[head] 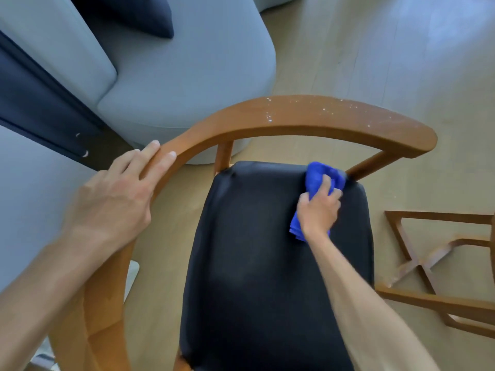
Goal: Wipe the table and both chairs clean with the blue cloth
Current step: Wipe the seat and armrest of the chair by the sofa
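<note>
A wooden chair with a curved backrest rail (308, 116) and a black padded seat (262, 263) stands right below me. White specks dot the top of the rail at its far side. My left hand (117, 194) grips the rail on its left curve, fingers lying over the top. My right hand (318, 207) holds the bunched blue cloth (321, 175) against the far right corner of the seat, close to a rail support.
A light grey sofa (174, 76) with a dark cushion (139, 14) stands beyond the chair on the left. Wooden frame legs (428, 263) of another piece of furniture lie at the right edge. Pale wooden floor (375, 49) spreads around.
</note>
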Demonstrator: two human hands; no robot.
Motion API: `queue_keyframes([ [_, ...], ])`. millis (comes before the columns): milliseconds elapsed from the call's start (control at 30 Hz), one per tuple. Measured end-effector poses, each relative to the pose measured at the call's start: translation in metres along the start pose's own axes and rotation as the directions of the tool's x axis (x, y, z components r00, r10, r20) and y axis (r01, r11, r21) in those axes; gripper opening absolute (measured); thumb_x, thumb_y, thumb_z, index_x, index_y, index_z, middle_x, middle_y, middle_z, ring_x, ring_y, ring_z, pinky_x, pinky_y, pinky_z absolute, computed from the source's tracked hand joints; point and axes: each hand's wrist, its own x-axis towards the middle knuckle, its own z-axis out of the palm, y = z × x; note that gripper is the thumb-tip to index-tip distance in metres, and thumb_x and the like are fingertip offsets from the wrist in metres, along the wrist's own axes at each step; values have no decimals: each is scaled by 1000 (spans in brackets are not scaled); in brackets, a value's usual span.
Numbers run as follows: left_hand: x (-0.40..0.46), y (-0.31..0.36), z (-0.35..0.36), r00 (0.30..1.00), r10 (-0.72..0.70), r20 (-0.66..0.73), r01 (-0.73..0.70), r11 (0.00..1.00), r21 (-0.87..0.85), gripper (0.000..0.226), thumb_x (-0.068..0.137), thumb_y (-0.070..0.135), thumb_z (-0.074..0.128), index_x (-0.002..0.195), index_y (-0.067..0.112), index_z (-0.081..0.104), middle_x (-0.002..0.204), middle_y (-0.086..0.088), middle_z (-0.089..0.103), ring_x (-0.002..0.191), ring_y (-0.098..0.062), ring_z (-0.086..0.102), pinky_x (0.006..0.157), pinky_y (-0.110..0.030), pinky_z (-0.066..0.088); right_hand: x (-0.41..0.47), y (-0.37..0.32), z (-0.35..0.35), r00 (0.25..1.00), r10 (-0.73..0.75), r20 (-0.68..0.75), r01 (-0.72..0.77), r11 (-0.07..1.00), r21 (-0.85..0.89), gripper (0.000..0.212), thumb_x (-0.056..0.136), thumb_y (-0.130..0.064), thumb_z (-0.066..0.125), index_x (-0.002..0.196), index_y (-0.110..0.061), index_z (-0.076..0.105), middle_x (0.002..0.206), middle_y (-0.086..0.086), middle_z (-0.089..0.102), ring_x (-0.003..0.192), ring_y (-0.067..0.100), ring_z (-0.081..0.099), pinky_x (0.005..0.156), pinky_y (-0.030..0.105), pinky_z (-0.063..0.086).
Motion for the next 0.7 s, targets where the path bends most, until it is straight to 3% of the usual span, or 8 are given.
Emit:
queue_keyframes([
  [100, 0, -1, 1, 1000, -1, 23, 1, 1000, -17, 75, 71, -2, 72, 141, 11, 49, 140, -18, 50, 111, -43, 58, 58, -48, 55, -76, -72, 49, 914, -393, 97, 394, 919, 7, 60, 66, -13, 63, 125, -19, 55, 103, 16, 53, 77, 33, 51, 55, 35, 43],
  [200, -1, -2, 2, 1000, -6, 23, 6, 1000, -27, 76, 71, -2, 70, 142, 12, 47, 142, -16, 48, 116, -40, 55, 59, -46, 55, -134, -88, 65, 455, -821, 345, 883, 466, -57, 51, 58, -16, 70, 107, -27, 62, 88, 5, 54, 67, 25, 47, 54, 31, 31],
  [267, -1, -2, 2, 1000, 2, 21, -1, 1000, -31, 77, 70, -4, 71, 141, 12, 48, 142, -15, 48, 117, -39, 54, 59, -46, 54, -122, -76, 59, 212, -875, 436, 968, 249, 28, 48, 62, -16, 68, 108, -29, 62, 91, 5, 56, 70, 26, 48, 57, 32, 38],
  [333, -1, -2, 1, 1000, 0, 10, 0, 1000, -30, 76, 70, -4, 71, 141, 11, 49, 141, -16, 49, 117, -40, 54, 61, -47, 55, -77, -58, 43, 314, -879, 360, 935, 353, 46, 51, 65, -14, 61, 114, -27, 62, 97, 8, 57, 72, 30, 49, 60, 37, 45],
  [400, -1, 0, -1, 1000, 2, -5, -2, 1000, -19, 75, 69, -5, 72, 139, 9, 50, 139, -18, 51, 115, -42, 56, 62, -47, 56, -21, -24, 20, 561, -797, 225, 823, 567, -43, 54, 66, -13, 59, 118, -25, 62, 103, 10, 59, 75, 34, 51, 63, 41, 50],
  [533, -1, 2, -1, 999, 15, -28, -15, 1000, -2, 78, 62, -9, 77, 135, 6, 54, 133, -22, 54, 107, -44, 59, 61, -47, 56, 43, 60, -35, 938, -343, 56, 347, 927, -142, 55, 85, -15, 58, 138, -20, 45, 122, 22, 50, 102, 46, 50, 85, 49, 49],
  [633, -1, 0, 1, 1000, 12, -26, -12, 1000, -2, 79, 64, -8, 76, 138, 7, 52, 137, -22, 52, 113, -44, 57, 68, -49, 56, 33, 55, -32, 999, -1, -38, -2, 996, -89, 57, 90, -18, 54, 144, -19, 35, 130, 26, 44, 112, 46, 46, 91, 49, 43],
  [700, -1, -1, 3, 1000, 14, -15, -14, 1000, -3, 77, 67, -7, 74, 139, 7, 50, 139, -22, 50, 118, -44, 54, 72, -50, 56, 4, 31, -9, 998, -28, -65, 21, 994, -105, 61, 84, -16, 58, 142, -16, 39, 124, 27, 45, 103, 46, 49, 83, 49, 45],
])
